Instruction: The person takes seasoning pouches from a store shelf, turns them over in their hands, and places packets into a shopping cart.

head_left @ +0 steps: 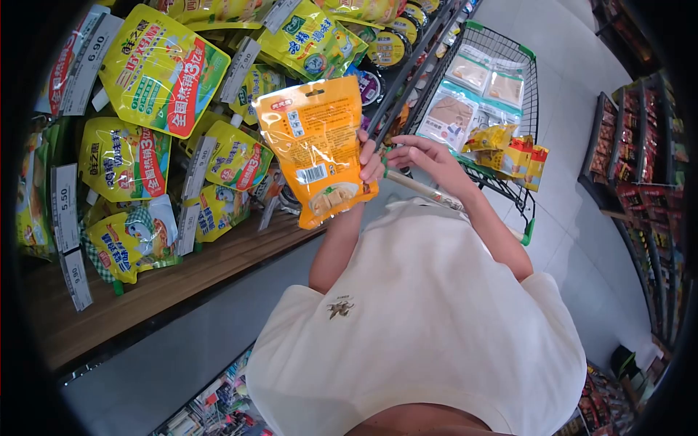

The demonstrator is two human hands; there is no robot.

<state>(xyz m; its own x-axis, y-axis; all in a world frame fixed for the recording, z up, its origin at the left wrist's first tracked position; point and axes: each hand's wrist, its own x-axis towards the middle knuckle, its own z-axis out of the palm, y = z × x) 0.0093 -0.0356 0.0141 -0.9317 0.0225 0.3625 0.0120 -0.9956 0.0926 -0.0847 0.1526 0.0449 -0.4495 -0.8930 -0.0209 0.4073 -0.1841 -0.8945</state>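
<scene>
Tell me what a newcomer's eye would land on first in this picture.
Probably the bright orange pouch, held up near the middle in the left hand with its text and barcode in view. Next, the yellow bags crowding the shelf on the left. Then the green-trimmed shopping cart at the upper right, carrying several packets.

– "Bright or dim?"
– "Fairly bright, soft, palest on the white T-shirt [436, 312], dark in gaps between yellow seasoning packets [163, 69]. Lit from out of view."
– "Glare?"
– "Yes, glinting off the glossy orange food pouch [316, 145]."
– "Sharp?"
– "Readable in large print nearby; soft on red packets [647, 116] at right."
– "Distorted?"
– "Bowed toward the edges, black in the corners."
</scene>
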